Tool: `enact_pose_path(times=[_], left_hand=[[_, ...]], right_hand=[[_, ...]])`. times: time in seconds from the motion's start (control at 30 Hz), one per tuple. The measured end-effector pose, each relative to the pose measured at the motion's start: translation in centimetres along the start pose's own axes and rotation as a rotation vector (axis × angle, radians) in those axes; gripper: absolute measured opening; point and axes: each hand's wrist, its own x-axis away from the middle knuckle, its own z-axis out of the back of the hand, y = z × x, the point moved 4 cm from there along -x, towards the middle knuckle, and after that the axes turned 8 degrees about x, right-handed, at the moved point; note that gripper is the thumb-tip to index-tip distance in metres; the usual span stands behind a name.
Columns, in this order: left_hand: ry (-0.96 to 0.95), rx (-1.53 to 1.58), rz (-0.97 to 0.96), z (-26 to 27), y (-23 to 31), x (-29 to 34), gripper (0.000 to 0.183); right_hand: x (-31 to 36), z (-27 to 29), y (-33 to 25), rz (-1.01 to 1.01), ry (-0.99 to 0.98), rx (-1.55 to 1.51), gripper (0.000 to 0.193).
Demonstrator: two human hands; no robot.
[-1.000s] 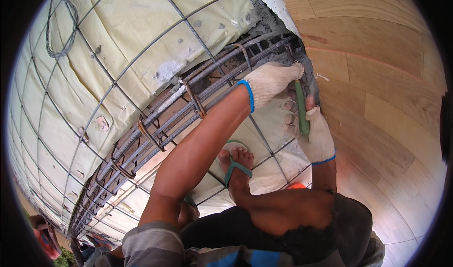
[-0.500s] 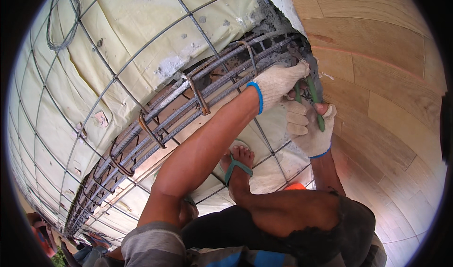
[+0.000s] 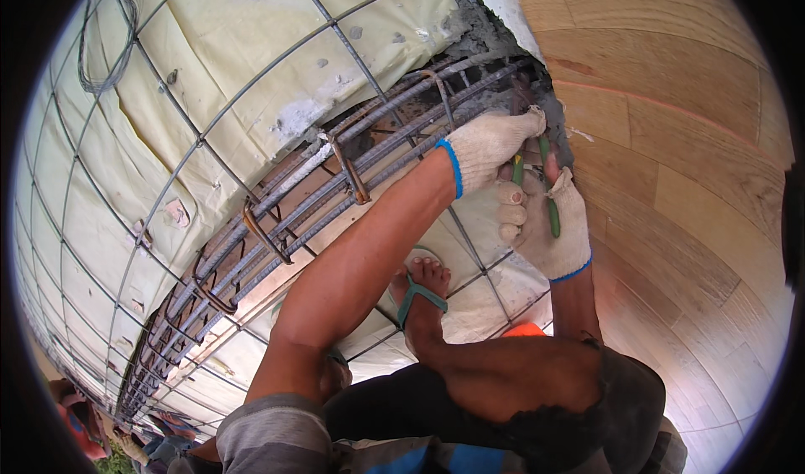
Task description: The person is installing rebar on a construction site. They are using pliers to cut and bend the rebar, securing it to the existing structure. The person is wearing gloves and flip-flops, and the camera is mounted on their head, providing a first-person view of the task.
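Observation:
My left hand (image 3: 488,145), in a white knit glove with a blue cuff, is curled over the right-hand end of a long rebar cage (image 3: 277,222) where it meets the plywood formwork. Just below it my right hand (image 3: 549,227), gloved the same way, grips green-handled pliers (image 3: 549,191) whose jaws point up into the bar ends beside the left fingers. The jaws themselves are hidden among the bars and concrete crumbs. My bare foot in a teal flip-flop (image 3: 417,294) stands on the mesh below the hands.
A steel mesh grid (image 3: 210,122) lies over pale plastic sheeting (image 3: 251,46). Curved plywood formwork (image 3: 671,181) rises at the right. A coil of wire (image 3: 101,46) lies at upper left. An orange object (image 3: 524,330) shows by my knee.
The right hand has shifted the pliers slightly at the cage end, turning their handles. The left hand has stayed on the bar ends, edging a little right.

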Motion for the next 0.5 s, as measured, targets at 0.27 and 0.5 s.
enact_pose_path(times=[0.27, 0.5], left_hand=[[0.009, 0.058, 0.055, -1.7, -0.6, -1.2, 0.033], [0.184, 0.001, 0.017, -2.1, 0.9, 0.0, 0.039]], right_hand=[[-1.3, 3.0, 1.5, -0.001, -0.457, -0.452, 0.049], [2.5, -1.9, -0.2, 0.197, 0.657, 0.763, 0.069]])
